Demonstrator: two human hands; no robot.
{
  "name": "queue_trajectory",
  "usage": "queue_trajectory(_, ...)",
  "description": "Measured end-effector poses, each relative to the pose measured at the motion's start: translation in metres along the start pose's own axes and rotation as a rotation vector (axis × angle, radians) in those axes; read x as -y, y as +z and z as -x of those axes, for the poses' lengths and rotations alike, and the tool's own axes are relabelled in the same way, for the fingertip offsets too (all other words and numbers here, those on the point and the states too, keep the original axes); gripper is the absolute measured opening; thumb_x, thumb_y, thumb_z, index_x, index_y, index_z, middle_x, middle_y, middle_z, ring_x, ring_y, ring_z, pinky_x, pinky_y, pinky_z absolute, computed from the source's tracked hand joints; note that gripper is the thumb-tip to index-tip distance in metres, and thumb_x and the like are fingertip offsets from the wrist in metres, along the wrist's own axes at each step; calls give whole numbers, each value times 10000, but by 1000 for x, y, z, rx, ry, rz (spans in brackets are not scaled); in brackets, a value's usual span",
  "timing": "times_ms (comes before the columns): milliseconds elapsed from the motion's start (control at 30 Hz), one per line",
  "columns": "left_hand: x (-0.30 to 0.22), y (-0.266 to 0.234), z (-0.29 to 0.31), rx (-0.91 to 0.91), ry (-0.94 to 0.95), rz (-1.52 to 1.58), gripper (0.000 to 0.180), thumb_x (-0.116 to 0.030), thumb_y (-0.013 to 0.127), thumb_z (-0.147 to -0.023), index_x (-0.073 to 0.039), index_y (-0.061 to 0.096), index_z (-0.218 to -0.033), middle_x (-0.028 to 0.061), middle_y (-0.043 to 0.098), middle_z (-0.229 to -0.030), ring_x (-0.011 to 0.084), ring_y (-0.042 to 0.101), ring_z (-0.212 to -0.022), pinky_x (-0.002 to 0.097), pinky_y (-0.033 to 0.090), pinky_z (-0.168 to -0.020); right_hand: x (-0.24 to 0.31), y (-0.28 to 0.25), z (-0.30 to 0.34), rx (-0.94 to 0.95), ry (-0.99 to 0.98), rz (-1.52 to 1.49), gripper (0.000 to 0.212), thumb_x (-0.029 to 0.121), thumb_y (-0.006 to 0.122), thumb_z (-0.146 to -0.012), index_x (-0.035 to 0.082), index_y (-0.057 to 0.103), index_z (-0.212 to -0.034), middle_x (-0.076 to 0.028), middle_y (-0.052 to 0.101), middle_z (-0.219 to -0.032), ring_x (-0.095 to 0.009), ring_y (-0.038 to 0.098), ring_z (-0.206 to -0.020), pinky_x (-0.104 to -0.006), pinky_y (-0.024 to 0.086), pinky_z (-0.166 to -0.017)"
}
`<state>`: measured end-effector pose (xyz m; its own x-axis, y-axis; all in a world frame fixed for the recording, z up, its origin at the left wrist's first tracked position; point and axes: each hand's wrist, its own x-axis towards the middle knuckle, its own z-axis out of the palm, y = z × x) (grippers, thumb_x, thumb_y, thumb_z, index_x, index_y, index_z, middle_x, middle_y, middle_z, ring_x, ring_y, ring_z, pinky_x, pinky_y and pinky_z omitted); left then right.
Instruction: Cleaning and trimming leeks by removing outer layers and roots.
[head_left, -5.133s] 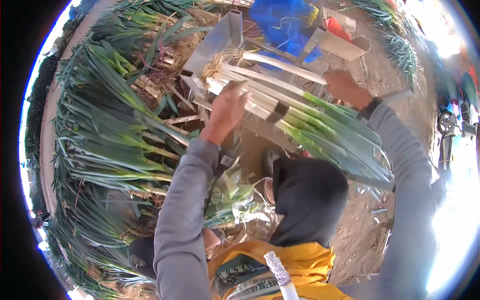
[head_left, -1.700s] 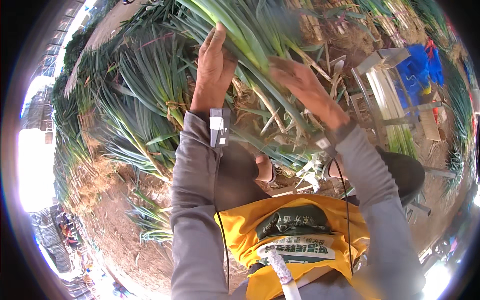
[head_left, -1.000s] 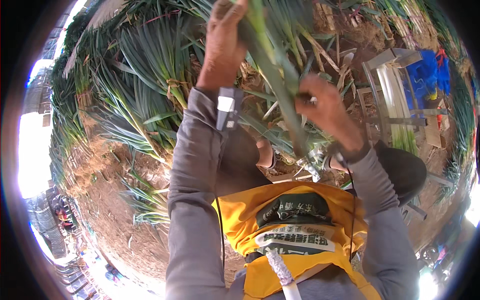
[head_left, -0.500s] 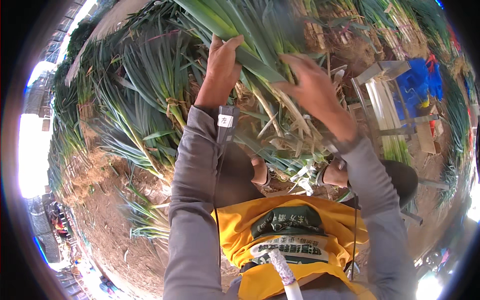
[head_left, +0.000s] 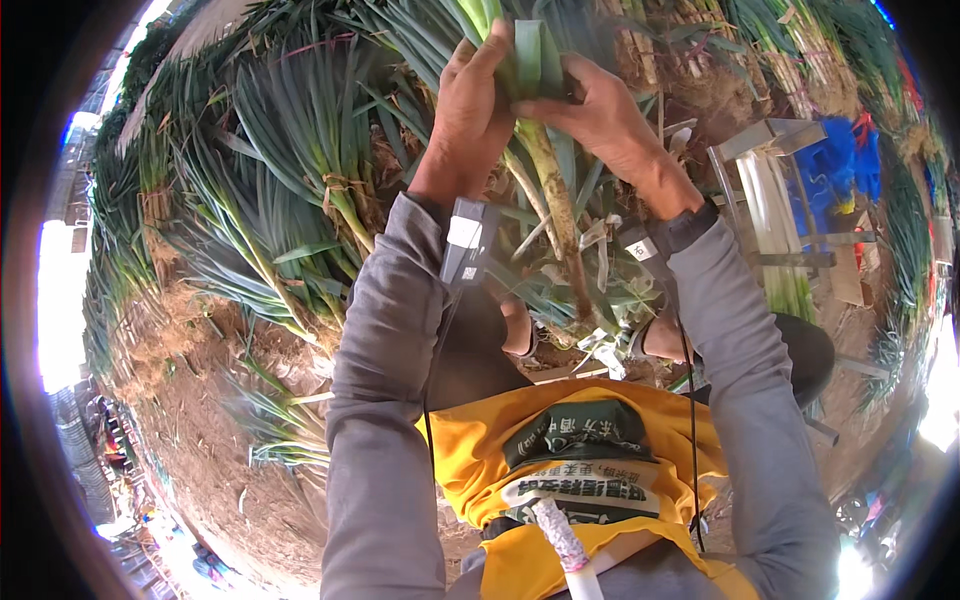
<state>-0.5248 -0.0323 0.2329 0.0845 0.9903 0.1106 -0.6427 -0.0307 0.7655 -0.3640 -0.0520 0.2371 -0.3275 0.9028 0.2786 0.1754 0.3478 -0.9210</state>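
The left hand [head_left: 478, 112] is gripping a leek [head_left: 547, 170] by its leafy top; the right hand [head_left: 618, 125], equally near, is pinching a bent leaf [head_left: 530, 60]. Between them the leek is hanging lengthwise toward the feet [head_left: 665, 338], its lower end slanting right.

From where I stand, the floor is plain brown earth [head_left: 230, 410], dry and littered, spreading widest toward eight o'clock. A pale strip of ground [head_left: 205, 35] runs along the edge between ten and eleven. At two o'clock I see a metal frame [head_left: 778, 133] standing on the dirt, with a crumpled blue sheet [head_left: 850, 165] just beyond it and a piece of cardboard [head_left: 848, 278] near three. Harsh white light [head_left: 58, 310] pours in at nine, with more glare [head_left: 940, 425] between three and four. Past eight o'clock, a dark ribbed structure [head_left: 80, 440] is too small to identify.
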Motion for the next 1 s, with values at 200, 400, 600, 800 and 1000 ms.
queue_trajectory(200, -1, 2, 5, 98, 16, 14, 328, -257, 530, -1060, 4, 530, -1258, 144, 655, -1174, 263, 655, -1072, 398, 570, -915, 17, -13, -3, 105, -26, 170, 406, 265, 826, -847, -28, 657, -1072, -115, 705, -949, -123, 631, -891, -311, 513, -773)
queue_trajectory(400, -11, 12, 4, -88, 66, -39, 340, -168, 669, -977, -60, 508, -1256, 103, 647, -1093, 218, 650, -1002, 368, 548, -938, 20, 10, 32, 63, -335, 390, 345, 305, 807, -851, 56, 679, -1051, -23, 690, -926, -192, 657, -764, -358, 544, -726)
queue_trajectory(600, -32, -22, -7, -59, 240, -19, 281, -101, 633, -988, -55, 504, -1233, 112, 623, -1040, 185, 620, -901, 366, 526, -774, -12, -3, 106, 134, 212, 85, 451, 329, 740, -891, -9, 642, -1173, -148, 705, -970, -246, 694, -889, -400, 547, -820)
queue_trajectory(800, -31, -23, -10, -121, 280, -91, 286, -121, 638, -990, -81, 505, -1241, 87, 596, -997, 173, 567, -807, 354, 481, -729, -152, -12, 252, 884, 397, 566, 381, 307, 661, -907, -7, 682, -1122, -239, 702, -1054, -403, 678, -961, -490, 517, -827)
queue_trajectory(1000, -38, -32, -4, -131, 183, -120, 361, -393, 485, -1062, -96, 485, -1268, 145, 596, -1138, 241, 553, -923, 426, 468, -896, -37, 22, 102, -27, 56, 309, 376, 284, 711, -912, 20, 632, -1168, -188, 672, -1021, -380, 667, -942, -447, 529, -788)
